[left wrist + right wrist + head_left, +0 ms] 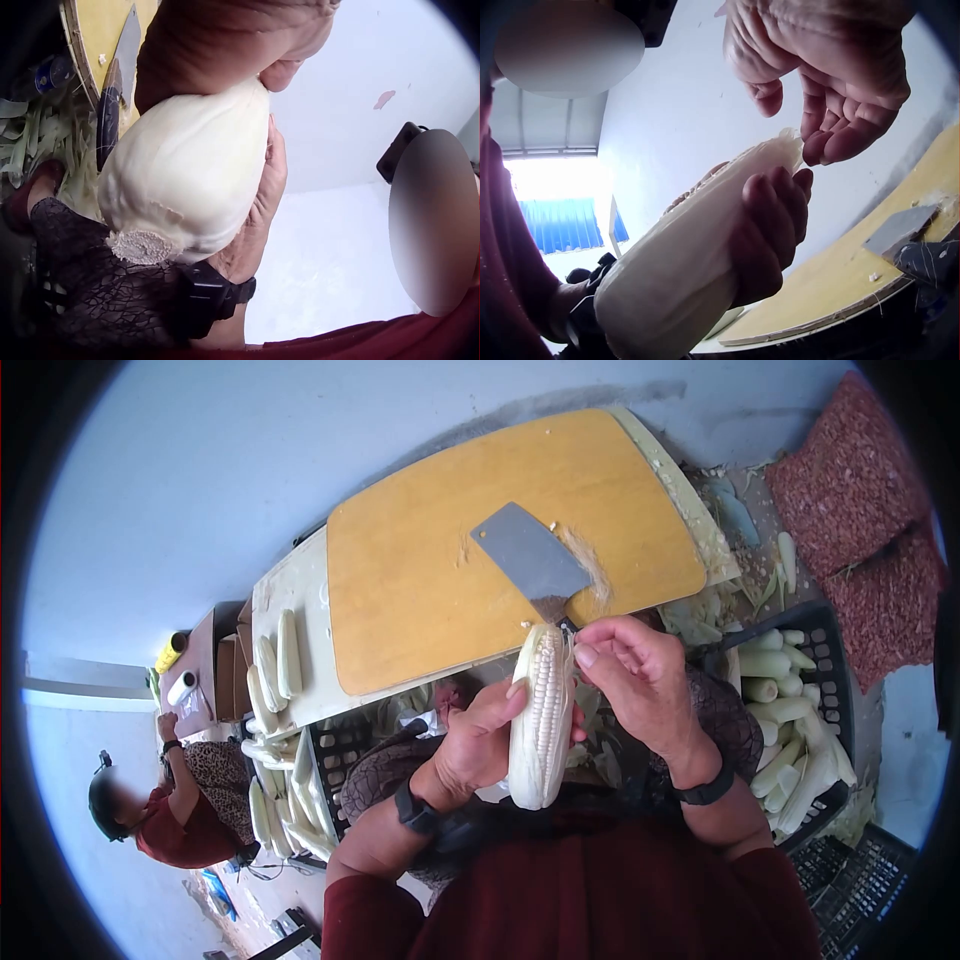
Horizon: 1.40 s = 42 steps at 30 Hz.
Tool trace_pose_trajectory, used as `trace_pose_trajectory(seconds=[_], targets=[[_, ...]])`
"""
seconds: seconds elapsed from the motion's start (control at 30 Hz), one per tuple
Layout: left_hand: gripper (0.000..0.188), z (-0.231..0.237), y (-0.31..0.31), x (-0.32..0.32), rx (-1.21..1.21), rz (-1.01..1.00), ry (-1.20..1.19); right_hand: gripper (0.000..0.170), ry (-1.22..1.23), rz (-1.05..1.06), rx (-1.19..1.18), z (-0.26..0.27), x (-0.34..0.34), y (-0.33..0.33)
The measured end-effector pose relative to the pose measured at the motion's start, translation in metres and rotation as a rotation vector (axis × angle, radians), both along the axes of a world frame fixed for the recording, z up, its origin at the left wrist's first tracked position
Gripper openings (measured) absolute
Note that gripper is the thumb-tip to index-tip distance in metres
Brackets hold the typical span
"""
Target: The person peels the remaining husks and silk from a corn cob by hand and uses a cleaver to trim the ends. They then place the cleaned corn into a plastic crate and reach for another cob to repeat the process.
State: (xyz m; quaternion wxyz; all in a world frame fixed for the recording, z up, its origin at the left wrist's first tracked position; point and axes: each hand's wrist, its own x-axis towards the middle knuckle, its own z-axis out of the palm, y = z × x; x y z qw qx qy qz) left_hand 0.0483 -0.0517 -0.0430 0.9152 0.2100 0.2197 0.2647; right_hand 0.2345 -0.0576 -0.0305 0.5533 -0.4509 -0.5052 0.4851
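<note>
A pale ear of corn (540, 725), husk still around part of it and white kernels bared along one side, stands upright in the head view. My left hand (480, 735) grips it round the middle, thumb on the near side. In the left wrist view the cut stem end of the corn (184, 176) faces the camera. At the corn's tip is my right hand (640, 685), its fingers bent; in the right wrist view the fingertips of the right hand (832, 75) meet the husk's thin end, the thumb apart. Whether they pinch a strand is unclear.
A cleaver (530, 555) lies on the yellow board (420, 510), its handle toward me, beside loose silk. Husked ears (288, 655) lie at the table's left end. Crates of corn flank me; red mesh sacks (850, 480) stand at right. Another person (190, 800) is at far left.
</note>
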Motion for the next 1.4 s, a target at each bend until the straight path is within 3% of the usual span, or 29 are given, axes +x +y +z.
trace_pose_trajectory(seconds=[0.33,0.73,0.8,0.93,1.13,1.4], targets=[[0.063,0.005,-0.002,0.002,0.041,0.03,0.144,0.008,-0.044,0.048,-0.047,-0.004,-0.001,-0.002],[0.062,0.004,-0.003,0.005,0.047,0.023,0.167,0.004,-0.08,-0.091,0.022,-0.007,-0.002,-0.001],[0.059,0.003,-0.004,0.006,0.046,0.019,0.146,0.009,-0.258,-0.231,0.261,-0.003,-0.002,0.002],[0.052,0.002,-0.005,0.007,0.045,0.049,0.181,0.015,-0.365,-0.19,0.308,0.003,-0.002,-0.001],[0.048,-0.008,-0.006,0.006,0.027,0.096,0.234,0.021,-0.724,-0.163,0.562,-0.008,-0.005,-0.001],[0.048,-0.008,-0.006,0.005,0.025,0.074,0.295,0.019,-0.849,-0.13,0.64,-0.012,-0.008,-0.001]])
